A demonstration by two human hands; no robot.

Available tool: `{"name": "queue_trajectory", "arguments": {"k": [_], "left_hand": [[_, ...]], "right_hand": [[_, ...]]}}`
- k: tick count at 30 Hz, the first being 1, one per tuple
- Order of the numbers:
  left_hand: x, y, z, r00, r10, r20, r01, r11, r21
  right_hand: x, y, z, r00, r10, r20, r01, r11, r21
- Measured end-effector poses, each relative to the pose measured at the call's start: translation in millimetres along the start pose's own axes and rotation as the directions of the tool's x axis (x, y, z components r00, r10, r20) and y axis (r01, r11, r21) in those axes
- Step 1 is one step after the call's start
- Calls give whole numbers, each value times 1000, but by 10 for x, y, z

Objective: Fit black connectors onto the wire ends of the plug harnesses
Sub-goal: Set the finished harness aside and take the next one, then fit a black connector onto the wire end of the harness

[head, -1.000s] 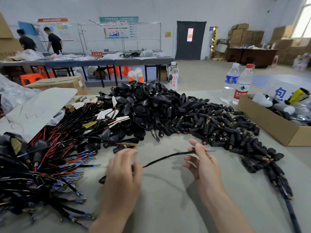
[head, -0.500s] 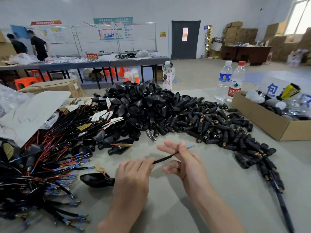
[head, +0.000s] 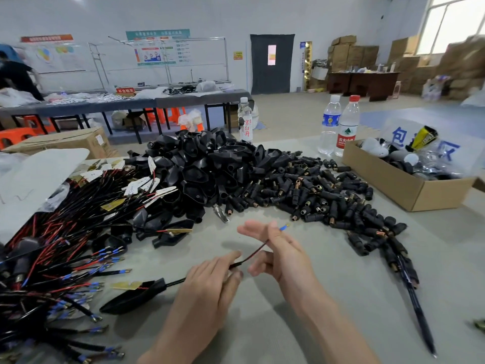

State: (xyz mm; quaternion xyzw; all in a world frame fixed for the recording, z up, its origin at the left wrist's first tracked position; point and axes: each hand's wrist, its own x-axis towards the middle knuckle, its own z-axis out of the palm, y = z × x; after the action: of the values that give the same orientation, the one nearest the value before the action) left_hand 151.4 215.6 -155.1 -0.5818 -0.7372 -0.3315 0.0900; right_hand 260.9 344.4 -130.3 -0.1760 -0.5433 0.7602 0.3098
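Plug harness (head: 131,298) lies on the table (head: 446,258) on the near side of the connector pile (head: 315,195). Left hand (head: 207,285) pinches its black jacket (head: 235,264); right hand (head: 280,250) pinches one wire (head: 256,250) just below the blue terminal (head: 283,227). Hold that terminal straight, then pick one connector from the pile's near edge.

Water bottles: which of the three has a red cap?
The rightmost bottle, with the red label, nearest the cardboard box. The blue-labelled bottle and the bottle with red handwriting have white caps.
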Motion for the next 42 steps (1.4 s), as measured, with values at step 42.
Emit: {"name": "queue_trajectory", "arguments": {"k": [42], "left_hand": [[7,-149,104,942,-332,-43,287,866,-409]], "right_hand": [[180,64,-190,958,183,-220,-71,897,436]]}}
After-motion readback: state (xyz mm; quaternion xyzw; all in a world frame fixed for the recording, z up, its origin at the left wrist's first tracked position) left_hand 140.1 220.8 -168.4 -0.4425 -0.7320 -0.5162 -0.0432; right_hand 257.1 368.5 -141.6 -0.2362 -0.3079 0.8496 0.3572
